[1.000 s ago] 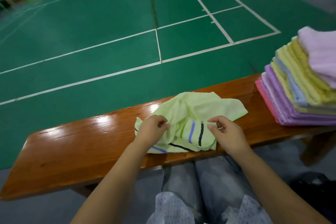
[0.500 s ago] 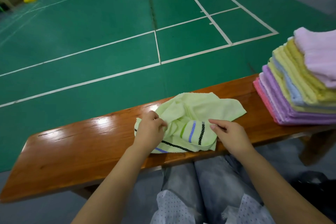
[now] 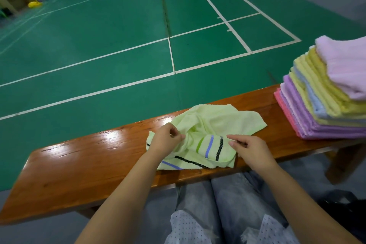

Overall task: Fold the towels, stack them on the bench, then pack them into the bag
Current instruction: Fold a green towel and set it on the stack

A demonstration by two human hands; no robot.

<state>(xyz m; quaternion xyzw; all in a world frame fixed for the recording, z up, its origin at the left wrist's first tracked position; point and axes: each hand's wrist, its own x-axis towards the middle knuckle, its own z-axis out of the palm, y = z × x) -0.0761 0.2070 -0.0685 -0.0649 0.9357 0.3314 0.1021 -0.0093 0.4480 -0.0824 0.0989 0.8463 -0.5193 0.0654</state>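
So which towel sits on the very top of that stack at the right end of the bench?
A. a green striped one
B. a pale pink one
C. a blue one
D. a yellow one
B: the pale pink towel crowns the stack, with yellow layers beneath it.

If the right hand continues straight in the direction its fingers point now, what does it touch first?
The right hand points leftward over the crumpled light green striped towel. It would probably meet the left hand first, though depth is unclear.
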